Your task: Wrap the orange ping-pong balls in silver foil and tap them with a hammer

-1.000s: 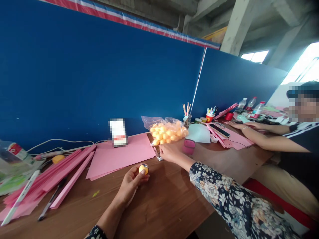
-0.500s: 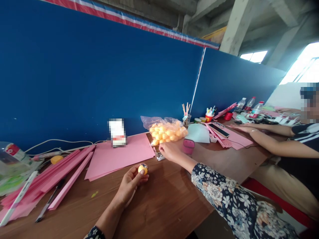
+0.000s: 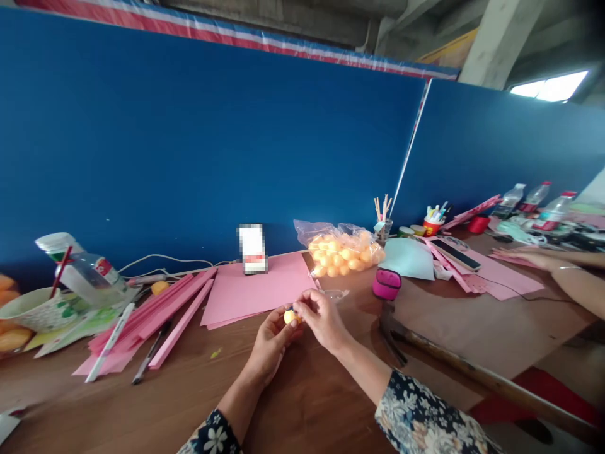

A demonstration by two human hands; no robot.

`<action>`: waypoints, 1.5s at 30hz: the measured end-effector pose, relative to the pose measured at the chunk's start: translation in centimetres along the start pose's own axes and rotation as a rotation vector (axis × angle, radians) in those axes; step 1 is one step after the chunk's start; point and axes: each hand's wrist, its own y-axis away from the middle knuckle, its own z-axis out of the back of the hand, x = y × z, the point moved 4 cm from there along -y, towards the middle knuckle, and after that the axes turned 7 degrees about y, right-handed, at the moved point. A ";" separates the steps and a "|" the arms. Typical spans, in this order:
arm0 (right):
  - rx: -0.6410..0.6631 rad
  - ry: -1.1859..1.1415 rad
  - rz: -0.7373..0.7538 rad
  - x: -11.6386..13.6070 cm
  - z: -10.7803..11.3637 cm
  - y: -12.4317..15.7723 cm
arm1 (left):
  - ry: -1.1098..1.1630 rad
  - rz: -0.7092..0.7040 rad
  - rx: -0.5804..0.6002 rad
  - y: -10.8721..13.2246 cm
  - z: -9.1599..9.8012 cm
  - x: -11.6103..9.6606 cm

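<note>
My left hand (image 3: 273, 345) holds a small orange ball (image 3: 290, 316) with a dark patch on its top, between thumb and fingers. My right hand (image 3: 324, 318) is at the ball's upper right side, its thumb and fingertips pinched together at the dark patch; whatever they hold is too small to make out. Both hands are above the brown table (image 3: 293, 410), just in front of pink paper sheets (image 3: 265, 287). Behind my right hand lies a clear plastic bag of orange balls (image 3: 338, 255).
A hammer (image 3: 425, 343) and a magenta case (image 3: 386, 284) lie to the right. Pink strips (image 3: 151, 309), pens and a tilted bottle (image 3: 94, 271) are at the left. At the far right, a person's arm (image 3: 576, 277) rests near a phone (image 3: 455, 253).
My right hand has come back from beside the ball bag to the ball in my left hand. The view has turned left, and the hammer now shows.
</note>
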 end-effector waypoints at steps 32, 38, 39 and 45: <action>-0.043 -0.261 -0.174 -2.7 -0.4 -4.4 | 0.213 -0.082 -0.113 -0.7 1.0 -0.5; -0.057 -0.251 -0.262 -5.0 -0.7 -3.1 | 0.230 -0.107 -0.189 -1.0 1.7 -0.5; -0.044 -0.242 -0.268 -5.1 -0.7 -2.9 | 0.234 -0.112 -0.186 -1.1 1.7 -0.5; 0.028 -0.162 -0.141 -3.6 -0.9 -2.6 | 0.246 -0.104 -0.197 -1.1 1.8 -0.5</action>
